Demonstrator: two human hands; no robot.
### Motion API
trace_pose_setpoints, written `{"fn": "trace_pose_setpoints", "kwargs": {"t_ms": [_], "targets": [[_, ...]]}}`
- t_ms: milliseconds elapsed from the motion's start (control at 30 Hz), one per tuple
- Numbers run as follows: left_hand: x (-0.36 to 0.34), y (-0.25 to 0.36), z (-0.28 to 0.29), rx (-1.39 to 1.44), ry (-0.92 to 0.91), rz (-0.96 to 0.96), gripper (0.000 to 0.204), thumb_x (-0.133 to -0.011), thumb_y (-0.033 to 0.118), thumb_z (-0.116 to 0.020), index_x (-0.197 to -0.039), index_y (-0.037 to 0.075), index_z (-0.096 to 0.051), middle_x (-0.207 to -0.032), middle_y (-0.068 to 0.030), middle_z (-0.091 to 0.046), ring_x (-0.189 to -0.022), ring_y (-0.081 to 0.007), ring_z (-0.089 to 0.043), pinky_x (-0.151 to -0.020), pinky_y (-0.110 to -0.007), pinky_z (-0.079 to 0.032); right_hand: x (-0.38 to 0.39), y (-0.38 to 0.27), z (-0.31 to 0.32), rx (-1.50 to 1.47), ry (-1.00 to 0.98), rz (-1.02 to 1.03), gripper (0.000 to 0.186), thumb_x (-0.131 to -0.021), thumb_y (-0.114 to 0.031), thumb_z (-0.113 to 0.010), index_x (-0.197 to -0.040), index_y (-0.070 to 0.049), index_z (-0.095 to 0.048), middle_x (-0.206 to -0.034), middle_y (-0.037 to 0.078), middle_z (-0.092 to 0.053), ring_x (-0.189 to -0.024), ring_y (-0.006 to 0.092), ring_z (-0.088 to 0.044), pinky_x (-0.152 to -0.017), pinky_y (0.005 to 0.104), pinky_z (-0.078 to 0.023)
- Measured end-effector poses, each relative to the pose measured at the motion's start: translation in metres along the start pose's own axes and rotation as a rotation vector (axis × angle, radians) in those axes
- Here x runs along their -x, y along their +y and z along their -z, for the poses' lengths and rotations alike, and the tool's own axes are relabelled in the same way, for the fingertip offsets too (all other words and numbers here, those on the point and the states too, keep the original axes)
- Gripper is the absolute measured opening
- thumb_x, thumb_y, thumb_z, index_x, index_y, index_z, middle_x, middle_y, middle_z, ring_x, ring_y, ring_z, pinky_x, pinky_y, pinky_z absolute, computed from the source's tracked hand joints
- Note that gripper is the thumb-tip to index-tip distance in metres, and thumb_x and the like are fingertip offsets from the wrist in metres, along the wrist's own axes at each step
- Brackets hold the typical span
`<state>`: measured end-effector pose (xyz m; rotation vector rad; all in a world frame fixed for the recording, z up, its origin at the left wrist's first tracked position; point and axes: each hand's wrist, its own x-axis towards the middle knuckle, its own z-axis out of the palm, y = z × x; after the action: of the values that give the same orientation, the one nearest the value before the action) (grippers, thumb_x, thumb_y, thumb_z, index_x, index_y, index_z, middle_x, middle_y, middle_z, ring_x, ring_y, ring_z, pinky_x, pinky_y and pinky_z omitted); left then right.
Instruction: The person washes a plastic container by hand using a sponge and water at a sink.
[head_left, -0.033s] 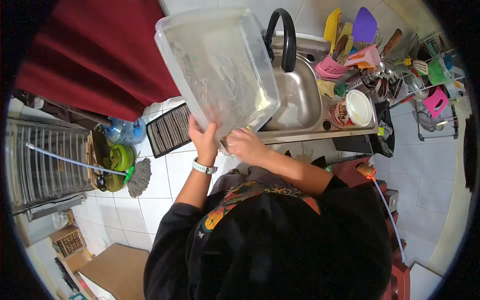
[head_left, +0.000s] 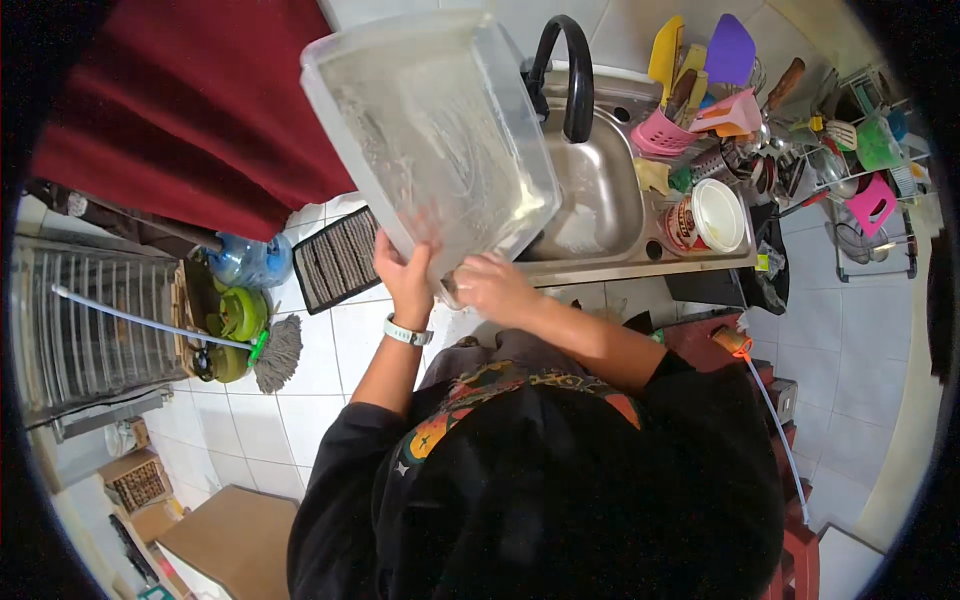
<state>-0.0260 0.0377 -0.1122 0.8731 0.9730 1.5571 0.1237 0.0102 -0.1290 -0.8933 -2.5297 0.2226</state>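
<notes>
Container [head_left: 430,130] tilted beside steel sink [head_left: 612,165];
clear plastic, gripped at near edge by left hand [head_left: 405,278]; right hand [head_left: 490,287] curled at near corner, its hold impossible to discern.

Printed lettering [head_left: 686,222] shows on the red tub [head_left: 680,230].

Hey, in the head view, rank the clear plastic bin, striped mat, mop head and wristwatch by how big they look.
Largest to smallest, by apparent size:
1. Clear plastic bin
2. Striped mat
3. Mop head
4. Wristwatch

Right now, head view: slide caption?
Left hand holds a translucent plastic bin, right hand at its near end, beside a steel sink.
</notes>
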Motion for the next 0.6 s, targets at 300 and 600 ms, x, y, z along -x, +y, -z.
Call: {"fn": "trace_pose_setpoints", "kwargs": {"t_ms": [300, 600], "targets": [[-0.007, 0.005, -0.005, 0.130, 0.088, -0.126, 0.036, -0.075, 0.004, -0.048, -0.110, -0.006, -0.048, -0.099, -0.0147, -0.058, -0.085, -0.0203, -0.058, -0.075, -0.034, -0.049, 0.009, 0.071, 0.015, 0.179, 0.069, -0.193, 0.034, -0.065, -0.004, -0.055, -0.094, -0.017, -0.066, -0.096, 0.003, -0.061, -0.096, 0.0240, -0.052, -0.085, 0.0396, -0.038], [-0.012, 0.010, -0.007, 0.147, 0.231, 0.083, 0.025, -0.075, 0.004, -0.052, -0.098, -0.006, -0.055, -0.093, -0.0088, -0.060, -0.078, -0.0135, -0.056, -0.068, -0.025, -0.046, 0.018, 0.068, 0.011, 0.047, -0.044, -0.226, 0.024, -0.071, -0.004, -0.056, -0.091, -0.012, -0.067, -0.102, 0.004, -0.061, -0.104, 0.0207, -0.051, -0.090, 0.0400, -0.037]]}}
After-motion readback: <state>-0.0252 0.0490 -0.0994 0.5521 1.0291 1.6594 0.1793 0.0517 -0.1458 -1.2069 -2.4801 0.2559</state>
